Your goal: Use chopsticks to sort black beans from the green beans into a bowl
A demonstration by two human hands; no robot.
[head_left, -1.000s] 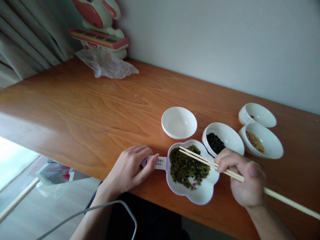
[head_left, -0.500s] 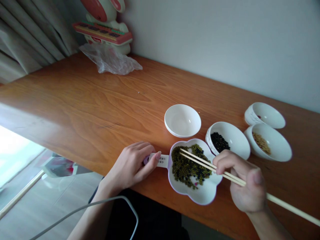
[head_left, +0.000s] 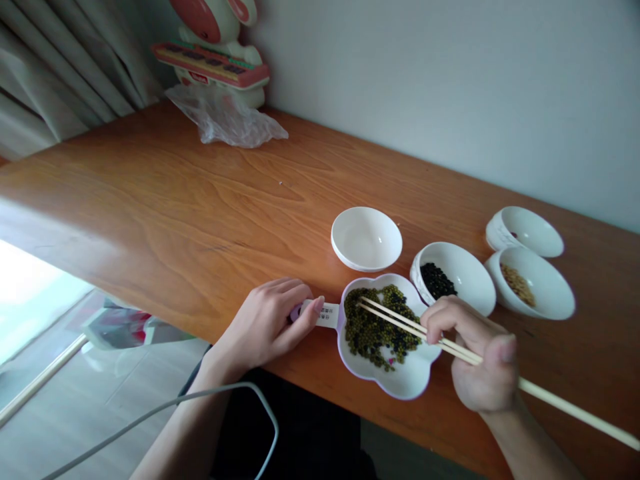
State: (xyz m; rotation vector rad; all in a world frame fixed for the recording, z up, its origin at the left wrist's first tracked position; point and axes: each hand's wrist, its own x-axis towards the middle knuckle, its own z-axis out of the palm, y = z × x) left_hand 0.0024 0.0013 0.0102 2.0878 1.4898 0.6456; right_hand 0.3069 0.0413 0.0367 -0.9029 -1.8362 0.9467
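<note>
"What is the dish like?"

"The scalloped dish (head_left: 407, 381) is white and smooth, edged in lilac, with lobes like petals. It sits at lower centre on the wood-grained table (head_left: 150, 200). Small round green beans (head_left: 370, 327) mixed with black ones cover much of its inside, with one pink speck near their lower edge."

"And the fingers?"

"The left hand (head_left: 273, 323) is closed over the end of the flat, printed handle (head_left: 327, 315), its thumb lying along the top. The dish's bowl part is just beyond those fingertips, to their right. The right hand (head_left: 483, 360) pinches two pale, slender chopsticks (head_left: 395, 322) between thumb and bent fingers, near the dish's right rim; their tips are at the beans, upper left in the dish. I can't tell whether they grip one."

"What stands around it?"

"Glossy, round white bowls: a plain bowl (head_left: 367, 239) above the dish, a bowl of black grains (head_left: 470, 283) just beside its upper right, and, at the right of the frame, a bowl of tan grains (head_left: 550, 290) before a rear bowl (head_left: 540, 233). Crinkled clear plastic (head_left: 235, 123) lies at upper left."
</note>
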